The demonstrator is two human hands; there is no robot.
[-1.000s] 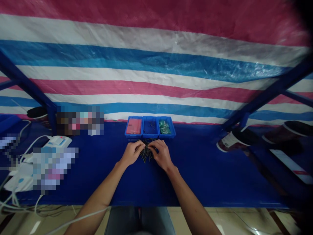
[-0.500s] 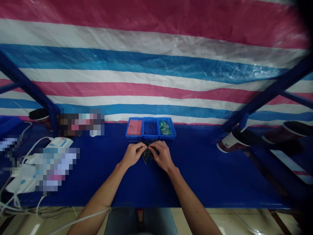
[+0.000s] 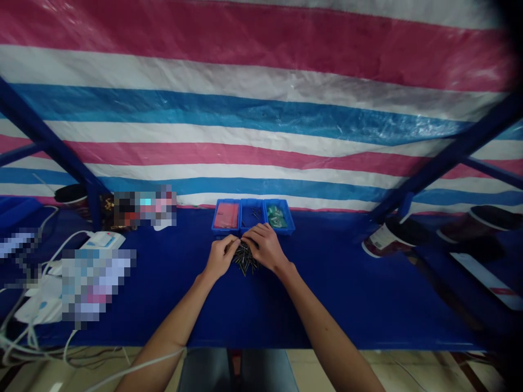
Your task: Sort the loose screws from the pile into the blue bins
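A loose pile of dark metal screws (image 3: 245,259) lies on the blue tabletop, just in front of a blue plastic tray (image 3: 224,231) with three compartments. My left hand (image 3: 220,257) is at the pile's left side, its fingertips pinched together at the edge. My right hand (image 3: 263,247) curves over the pile's upper right, its fingers near the tray's front rim. The hands hide part of the pile, and whatever lies in the fingers cannot be made out. The tray's left compartment holds a pink flat item (image 3: 226,215), the middle one several dark screws (image 3: 254,215), the right one green packets (image 3: 273,216).
A blue cloth (image 3: 327,294) covers the table, with a white power strip (image 3: 104,239) and white cables (image 3: 49,256) to the left. Blurred objects stand beyond them. Dark-lidded cans (image 3: 394,237) lie on the right. A striped tarpaulin (image 3: 261,136) hangs behind blue frame bars.
My right hand has shifted up and over the pile, towards the tray. The whole scene sits slightly lower in the view. The screw pile looks much the same.
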